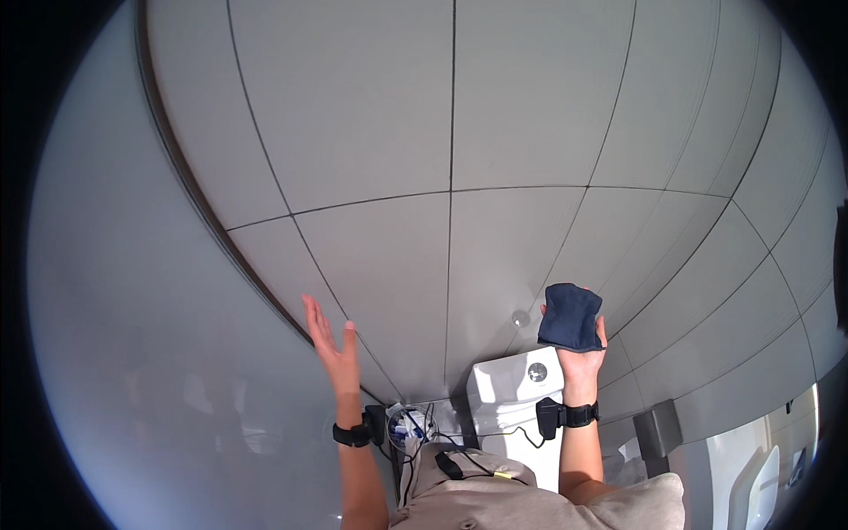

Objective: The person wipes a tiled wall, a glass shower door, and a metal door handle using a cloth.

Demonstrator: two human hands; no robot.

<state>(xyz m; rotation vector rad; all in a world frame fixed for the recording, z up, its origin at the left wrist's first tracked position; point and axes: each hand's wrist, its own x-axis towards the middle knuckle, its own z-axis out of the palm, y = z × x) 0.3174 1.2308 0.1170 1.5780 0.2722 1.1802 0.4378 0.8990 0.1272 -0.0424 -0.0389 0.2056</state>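
My right hand (582,363) is raised before the tiled wall and holds a folded dark blue cloth (571,318). The cloth covers the palm and most of the fingers; some fingertips and the thumb show at its sides. To the left, my left hand (336,351) is held up with nothing in it, fingers stretched and thumb apart. It appears close to a smooth, glossy grey-white panel (165,344). Below and left of the cloth stands a white toilet (517,384) with a round metallic flush button (537,372) on top.
Large grey tiles (371,132) cover the wall, with a small round fitting (521,318) on it. A clear bin (405,427) with litter sits beside the toilet. Black straps with devices (548,417) and cables are on my wrists. A grey box-shaped fixture (657,429) is at right.
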